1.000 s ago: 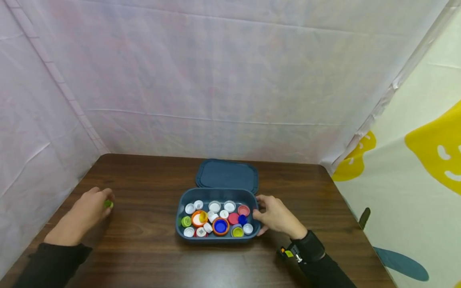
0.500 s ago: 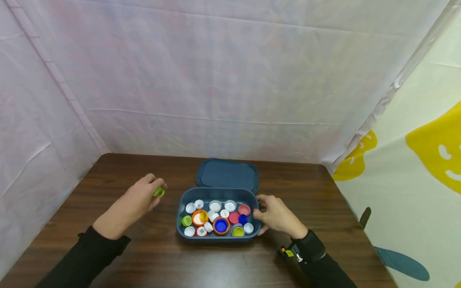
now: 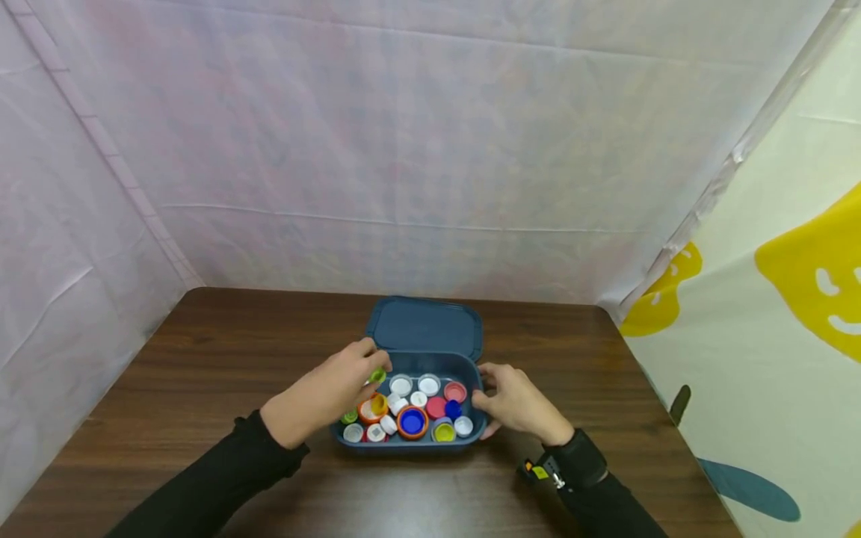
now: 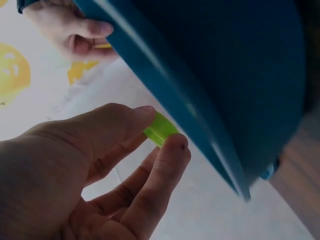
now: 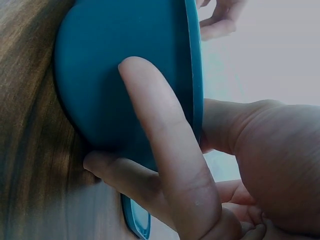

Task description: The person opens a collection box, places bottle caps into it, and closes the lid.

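A dark blue plastic box [image 3: 430, 447] stands uncovered on the table, holding several bottle caps in white, orange, blue, pink, yellow and green. Over its left part, my left hand [image 3: 336, 385] pinches a light green bottle cap [image 3: 378, 376] between thumb and fingertips. The left wrist view shows that green cap [image 4: 161, 129] near the box's rim. At the box's right end, my right hand [image 3: 521, 403] holds the wall. In the right wrist view its finger [image 5: 160, 120] lies along the outer wall, with the thumb at the rim. My left hand hides some caps.
Right behind the box lies its dark blue lid [image 3: 427, 326] on the brown wooden table [image 3: 269, 336]. White cloth [image 3: 403, 149] hangs past the far edge and along the left. A printed cloth with yellow shapes [image 3: 821, 261] hangs at the right.
My left hand has carried the green cap rightward from the table's left side to above the box. My right hand has stayed at the box's right end.
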A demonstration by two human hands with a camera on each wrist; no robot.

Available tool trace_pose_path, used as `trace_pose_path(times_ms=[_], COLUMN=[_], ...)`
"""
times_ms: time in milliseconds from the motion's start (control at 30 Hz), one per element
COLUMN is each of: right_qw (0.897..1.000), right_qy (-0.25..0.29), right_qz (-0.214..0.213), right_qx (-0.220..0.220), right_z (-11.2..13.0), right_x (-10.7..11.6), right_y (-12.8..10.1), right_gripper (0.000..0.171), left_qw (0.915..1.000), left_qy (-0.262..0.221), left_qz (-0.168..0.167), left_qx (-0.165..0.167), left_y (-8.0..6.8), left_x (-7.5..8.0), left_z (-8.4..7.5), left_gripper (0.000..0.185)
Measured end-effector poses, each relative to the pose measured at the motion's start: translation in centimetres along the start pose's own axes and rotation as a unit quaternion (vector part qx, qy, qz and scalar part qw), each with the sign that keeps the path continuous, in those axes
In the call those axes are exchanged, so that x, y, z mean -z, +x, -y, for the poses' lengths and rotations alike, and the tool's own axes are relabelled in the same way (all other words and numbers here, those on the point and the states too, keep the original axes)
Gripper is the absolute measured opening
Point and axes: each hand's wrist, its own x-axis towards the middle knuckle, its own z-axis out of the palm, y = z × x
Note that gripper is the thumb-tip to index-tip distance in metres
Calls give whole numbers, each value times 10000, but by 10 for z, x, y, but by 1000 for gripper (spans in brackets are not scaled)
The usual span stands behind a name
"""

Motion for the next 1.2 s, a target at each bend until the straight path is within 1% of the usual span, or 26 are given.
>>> trace_pose_path(times_ms=[67,233,433,567,633,700,833,933,1000,1033,1100,1200], right_qw=[10000,10000,10000,10000,10000,10000,10000,10000,10000,10000,10000,10000], right_qy=[11,6,-9,-13,-5,2,9,-2,-6,-7,-17,-17], right_qz=[-1,-8,-1,11,13,19,27,18,-3,-8,-7,9], right_qx=[-20,-25,-7,4,15,19,14,14,30,37,56,78], right_z=[1,1,0,0,0,0,-1,-1,-1,-1,0,0], right_x=[0,0,0,1,1,0,0,0,0,0,1,1], right_y=[0,0,1,1,1,1,0,1,1,1,1,1], right_gripper=[53,53,53,52,52,52,51,52,51,51,50,49], left_qw=[9999,9996,9990,9982,9982,9986,9982,9949,9913,9886,9814,9689], left_qy=[-10,-24,-135,-241,-264,-210,57,112,6,-57,-202,-456], left_qz=[91,274,350,408,354,222,-202,-517,-650,-687,-668,-483], left_qx=[-46,101,222,366,396,422,568,861,1147,1342,1788,2384], left_y=[5,9,8,8,6,3,-7,-15,-20,-23,-29,-36], left_x=[-5,-10,-9,-7,-6,-6,-8,-11,-13,-14,-16,-18], left_z=[-2,-3,-1,-2,-2,-2,3,8,11,13,15,15], left_gripper=[24,27,26,26,26,25,28,41,51,55,62,65])
